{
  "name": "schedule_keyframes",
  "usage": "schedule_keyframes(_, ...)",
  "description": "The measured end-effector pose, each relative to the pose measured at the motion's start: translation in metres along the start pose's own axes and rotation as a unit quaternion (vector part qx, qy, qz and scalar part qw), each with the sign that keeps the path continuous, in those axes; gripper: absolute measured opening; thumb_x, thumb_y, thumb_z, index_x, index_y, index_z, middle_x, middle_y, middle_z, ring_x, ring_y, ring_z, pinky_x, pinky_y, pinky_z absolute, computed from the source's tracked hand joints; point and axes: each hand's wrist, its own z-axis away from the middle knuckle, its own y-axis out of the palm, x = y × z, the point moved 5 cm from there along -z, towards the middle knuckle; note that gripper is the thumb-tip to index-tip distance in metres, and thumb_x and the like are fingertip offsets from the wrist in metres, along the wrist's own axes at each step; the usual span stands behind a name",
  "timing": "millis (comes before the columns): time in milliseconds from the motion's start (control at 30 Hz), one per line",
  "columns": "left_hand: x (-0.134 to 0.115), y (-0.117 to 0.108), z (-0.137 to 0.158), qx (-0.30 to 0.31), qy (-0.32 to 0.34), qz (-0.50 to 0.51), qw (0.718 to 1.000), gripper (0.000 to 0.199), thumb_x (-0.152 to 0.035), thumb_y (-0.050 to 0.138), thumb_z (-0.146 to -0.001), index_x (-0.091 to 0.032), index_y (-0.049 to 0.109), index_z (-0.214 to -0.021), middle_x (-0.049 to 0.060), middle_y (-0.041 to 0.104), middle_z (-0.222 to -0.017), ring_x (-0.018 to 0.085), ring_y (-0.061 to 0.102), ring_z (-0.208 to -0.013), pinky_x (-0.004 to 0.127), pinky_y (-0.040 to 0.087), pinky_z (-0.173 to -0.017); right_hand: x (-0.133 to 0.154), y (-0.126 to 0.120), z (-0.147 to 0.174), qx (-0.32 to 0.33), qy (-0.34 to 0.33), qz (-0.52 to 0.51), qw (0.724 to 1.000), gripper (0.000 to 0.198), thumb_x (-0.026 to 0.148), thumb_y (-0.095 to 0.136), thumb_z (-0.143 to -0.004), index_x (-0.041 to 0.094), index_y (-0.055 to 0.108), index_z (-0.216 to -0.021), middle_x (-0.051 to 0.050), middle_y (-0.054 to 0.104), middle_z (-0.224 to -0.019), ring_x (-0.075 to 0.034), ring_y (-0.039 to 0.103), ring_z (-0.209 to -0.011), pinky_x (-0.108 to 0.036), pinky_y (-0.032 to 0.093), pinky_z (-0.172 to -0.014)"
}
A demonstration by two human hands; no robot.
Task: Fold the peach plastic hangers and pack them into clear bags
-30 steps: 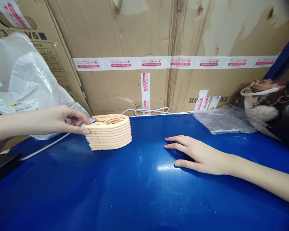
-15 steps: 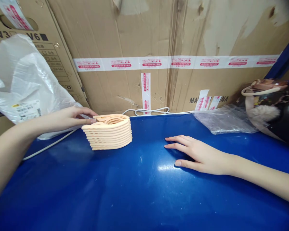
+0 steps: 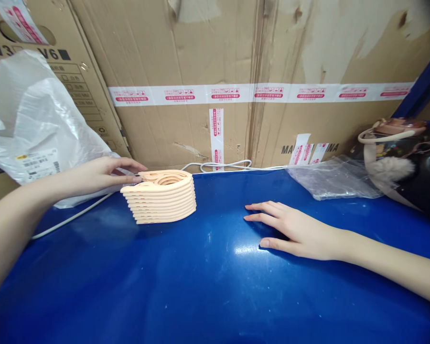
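Note:
A neat stack of thin peach plastic pieces (image 3: 161, 203), which look like folded hangers with curved cut-outs, stands on the blue tabletop (image 3: 200, 282) left of centre. My left hand (image 3: 107, 173) is at the left end of this stack. Its fingertips lie by the far edge and its thumb by the top near edge, with a gap between them; whether they press on the top piece is hard to see. Farther right, my right hand (image 3: 290, 229) lies palm down on the tabletop, fingers spread and holding nothing.
A white plastic bag (image 3: 39, 119) with a label slumps behind my left arm. Large cardboard boxes (image 3: 186, 57) wall off the back. A white cable (image 3: 225, 165) runs along their base. Clear plastic film (image 3: 337, 179) and a dark bag (image 3: 415, 172) with a pale pompom sit at back right.
The thumb and fingers of my left hand have parted very slightly at the stack's left end. The stack and my right hand stay in place.

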Motion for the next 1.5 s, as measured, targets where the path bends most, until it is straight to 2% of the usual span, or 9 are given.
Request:
schedule_keyframes(133,-0.029,-0.024,0.007,-0.162,0.035,-0.056,0.985,0.085,-0.082,0.040,-0.072,-0.013,0.058,-0.119,0.009,0.065,-0.117,0.023,0.061,-0.099,0.037,0.047,-0.089,0.001,-0.001,0.000,-0.003,0.003,-0.006,1.000,0.050,0.050,0.047,-0.092,0.024,0.051,-0.134,-0.011,0.046,-0.142,-0.028,0.044,-0.128,-0.049,0.038,-0.104)
schedule_keyframes(300,-0.127,-0.023,0.042,-0.367,0.125,-0.070,0.919,0.041,-0.039,0.047,-0.091,-0.013,0.055,-0.122,0.007,0.058,-0.121,0.019,0.056,-0.108,0.030,0.042,-0.096,0.000,0.003,-0.003,-0.010,0.019,0.013,1.000,0.053,0.052,0.043,-0.094,0.021,0.050,-0.136,-0.012,0.043,-0.145,-0.028,0.039,-0.133,-0.048,0.036,-0.107)
schedule_keyframes(367,-0.163,0.007,0.050,-0.325,0.184,-0.014,0.928,0.029,-0.028,0.045,-0.093,-0.015,0.056,-0.117,0.006,0.062,-0.114,0.017,0.059,-0.104,0.028,0.044,-0.094,-0.002,0.005,-0.007,-0.024,0.025,0.034,0.999,0.057,0.053,0.041,-0.094,0.019,0.047,-0.138,-0.013,0.040,-0.148,-0.030,0.035,-0.136,-0.050,0.033,-0.109)
schedule_keyframes(467,-0.191,0.075,0.052,-0.122,0.244,-0.011,0.962,0.036,-0.030,0.039,-0.096,-0.019,0.047,-0.130,0.007,0.058,-0.129,0.021,0.053,-0.120,0.036,0.043,-0.102,-0.006,0.007,-0.016,-0.035,0.033,0.059,0.997,0.063,0.056,0.039,-0.094,0.015,0.043,-0.141,-0.016,0.036,-0.150,-0.031,0.032,-0.138,-0.052,0.029,-0.111)
schedule_keyframes(633,-0.174,0.143,0.046,0.050,0.201,-0.040,0.977,0.053,-0.043,0.033,-0.099,-0.016,0.032,-0.145,0.010,0.032,-0.152,0.024,0.028,-0.141,0.043,0.030,-0.113,-0.013,0.013,-0.022,-0.027,0.051,0.033,0.998,0.068,0.058,0.037,-0.093,0.013,0.038,-0.144,-0.017,0.034,-0.150,-0.030,0.031,-0.138,-0.052,0.029,-0.111)
schedule_keyframes(1200,-0.167,0.148,0.044,0.085,0.193,-0.036,0.977,0.057,-0.047,0.029,-0.099,-0.015,0.033,-0.146,0.008,0.029,-0.153,0.025,0.026,-0.141,0.045,0.027,-0.115,-0.012,0.013,-0.019,-0.052,0.048,0.074,0.995,0.064,0.057,0.035,-0.094,0.013,0.043,-0.140,-0.015,0.041,-0.147,-0.028,0.041,-0.133,-0.047,0.036,-0.107)
schedule_keyframes(1300,-0.167,0.147,0.044,0.083,0.192,-0.035,0.977,0.057,-0.047,0.029,-0.099,-0.014,0.033,-0.146,0.009,0.029,-0.153,0.025,0.027,-0.141,0.045,0.027,-0.115,-0.018,-0.004,-0.014,-0.096,0.100,0.210,0.968,0.059,0.050,0.034,-0.096,0.007,0.048,-0.135,-0.020,0.052,-0.137,-0.032,0.050,-0.123,-0.049,0.041,-0.100)
schedule_keyframes(1400,-0.167,0.147,0.045,0.078,0.195,-0.028,0.977,0.056,-0.047,0.030,-0.099,-0.015,0.034,-0.145,0.010,0.031,-0.152,0.025,0.028,-0.141,0.045,0.028,-0.114,-0.043,-0.027,0.002,-0.107,0.191,0.356,0.908,0.044,0.033,0.036,-0.094,0.002,0.061,-0.114,-0.027,0.064,-0.110,-0.039,0.060,-0.104,-0.054,0.046,-0.083)
schedule_keyframes(1500,-0.167,0.146,0.045,0.073,0.198,-0.019,0.977,0.055,-0.047,0.031,-0.099,-0.016,0.035,-0.145,0.009,0.032,-0.152,0.025,0.029,-0.140,0.045,0.029,-0.114,-0.077,-0.047,0.025,-0.105,0.257,0.341,0.898,0.038,0.039,0.042,-0.090,0.010,0.066,-0.081,-0.025,0.067,-0.078,-0.039,0.064,-0.080,-0.049,0.048,-0.062)
